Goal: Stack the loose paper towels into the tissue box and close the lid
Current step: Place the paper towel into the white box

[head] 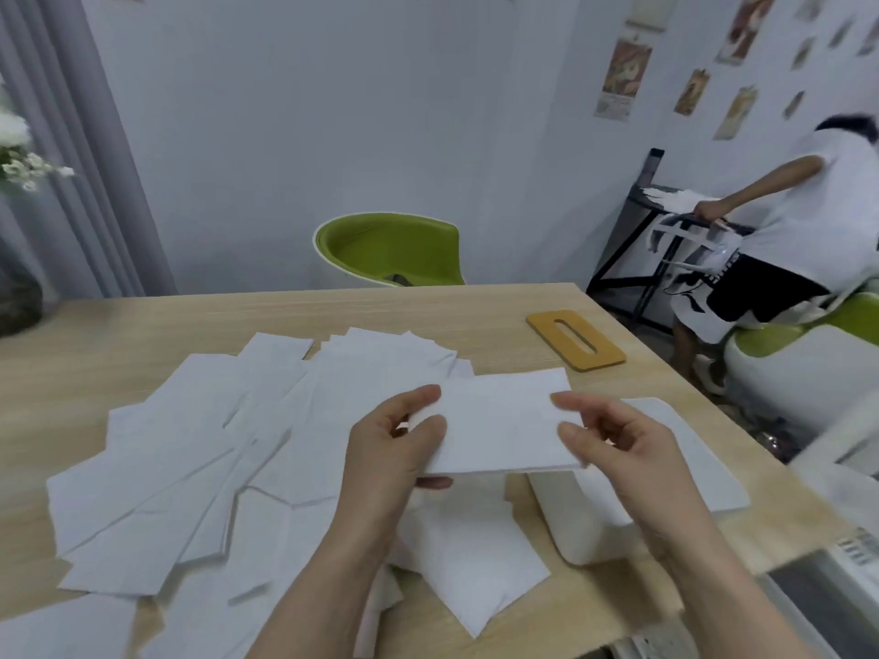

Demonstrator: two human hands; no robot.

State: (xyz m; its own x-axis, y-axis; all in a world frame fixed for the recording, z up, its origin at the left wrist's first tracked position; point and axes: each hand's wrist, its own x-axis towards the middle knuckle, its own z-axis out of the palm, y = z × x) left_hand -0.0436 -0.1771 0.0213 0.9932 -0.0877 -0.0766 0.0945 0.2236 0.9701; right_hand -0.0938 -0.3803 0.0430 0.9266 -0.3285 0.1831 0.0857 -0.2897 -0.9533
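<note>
Both hands held one folded paper towel (pixel 499 420) above the bench (pixel 475 311), over the near right part of it. The left hand (pixel 385 449) gripped the towel's left end, thumb on top and fingers curled beneath. The right hand (pixel 613 449) pinched the right end between thumb and fingers. The towel lay almost flat, its long axis running left to right across the view, the far edge tilted slightly upward to the right.

Directly below the towel stood the white tissue box (pixel 585 520), partly hidden by the right hand and the towel. Its long axis ran from near left to far right, angled away from the person, and its lid was off. The lid (pixel 575 340), a tan board with a slot down its middle, lay flat on the far right of the bench, well apart from the box, its slot pointing along the same diagonal.

The loose paper towels (pixel 190 444) were spread in overlapping layers over the left and middle of the bench, most lying with their long sides slanting from near left to far right. One more towel (pixel 475 563) lay near the front edge, just left of the box, one corner pointing toward the person.

Beyond the bench stood a green chair (pixel 390 249), and another person (pixel 785 240) was bent over a dark rack at the right wall.
</note>
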